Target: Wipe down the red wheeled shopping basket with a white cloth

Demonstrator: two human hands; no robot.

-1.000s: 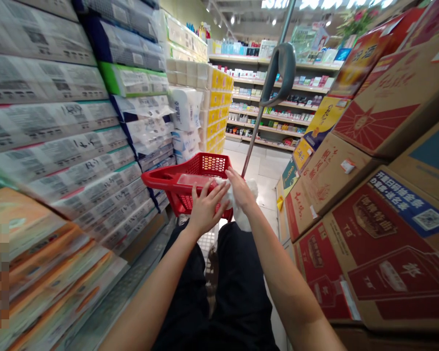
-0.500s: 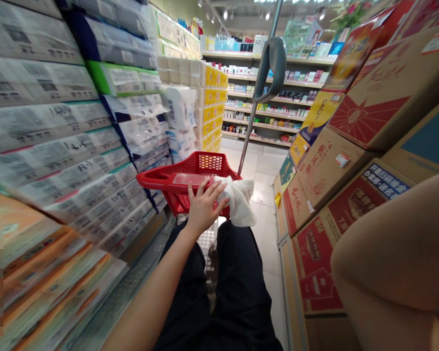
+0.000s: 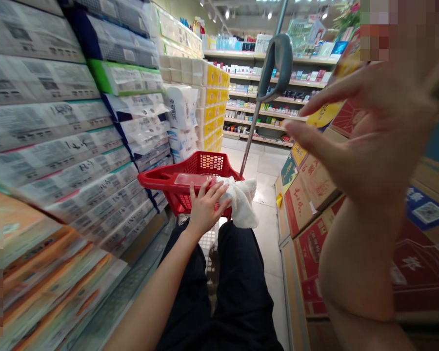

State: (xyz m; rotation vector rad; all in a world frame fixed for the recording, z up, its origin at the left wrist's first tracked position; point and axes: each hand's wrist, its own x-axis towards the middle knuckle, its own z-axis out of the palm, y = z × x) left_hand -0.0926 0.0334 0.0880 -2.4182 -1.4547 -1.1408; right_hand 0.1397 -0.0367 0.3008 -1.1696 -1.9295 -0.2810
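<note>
My left hand [image 3: 207, 205] lies on the rear rim of a red plastic basket [image 3: 159, 182], its fingers spread and fairly straight. Its fingertips touch the rim and the edge of a white cloth [image 3: 245, 202] draped over the right corner. In the right foreground my right hand [image 3: 366, 129] is raised and slightly blurred. Thumb and forefinger curve toward each other with a gap between them, and nothing shows in that gap. A grey loop handle [image 3: 276, 68] on a metal pole [image 3: 250, 136] rises from the basket's right side.
Plastic-wrapped paper packs [image 3: 47, 126] are stacked high along the left. Printed cartons [image 3: 316, 183] line the right side, near my right arm. Ahead, a pale tiled floor [image 3: 269, 195] leads to shelves [image 3: 274, 87] of small boxed goods. My dark-trousered legs [image 3: 237, 273] are below the basket.
My right hand has come up into view in front of the cartons; before, only the bent arm showed at right. My left hand stays on the basket rim by the cloth.
</note>
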